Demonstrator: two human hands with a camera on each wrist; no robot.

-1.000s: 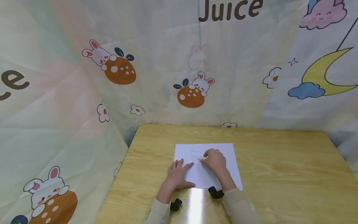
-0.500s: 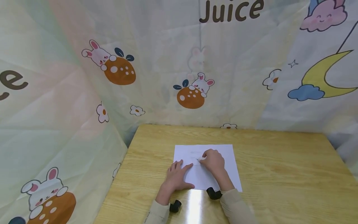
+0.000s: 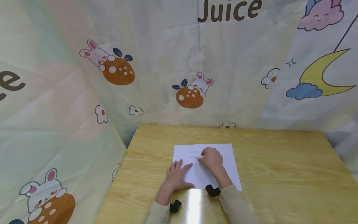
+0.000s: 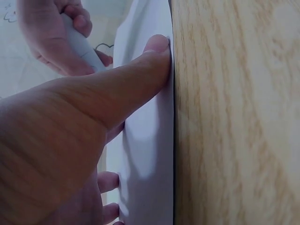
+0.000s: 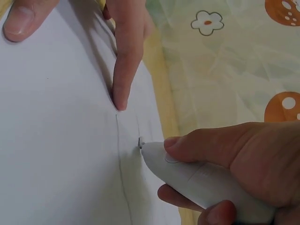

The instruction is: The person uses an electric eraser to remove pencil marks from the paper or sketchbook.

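A sheet of white paper [image 3: 201, 180] lies on the wooden table. My left hand [image 3: 175, 178] rests on its left part, fingers and thumb spread; in the left wrist view the thumb [image 4: 136, 79] presses near the paper's edge. My right hand [image 3: 214, 161] grips a white, rounded electric eraser [image 5: 206, 187], the thumb beside its button. Its small tip touches the paper at a faint pencil line, with dark specks around it. Another pencil line [image 5: 121, 164] runs alongside, near my left index fingertip. The grip's underside is partly hidden in the head view.
The wooden table [image 3: 279, 168] extends widely to the right of the paper. A printed cloth [image 3: 156, 77] with rabbits and flowers hangs behind and at the left. Black wrist mounts [image 3: 175, 206] sit below both wrists.
My right hand and the electric eraser have shifted slightly left and away across the paper. The left hand stays in place. The head view has drifted a little.
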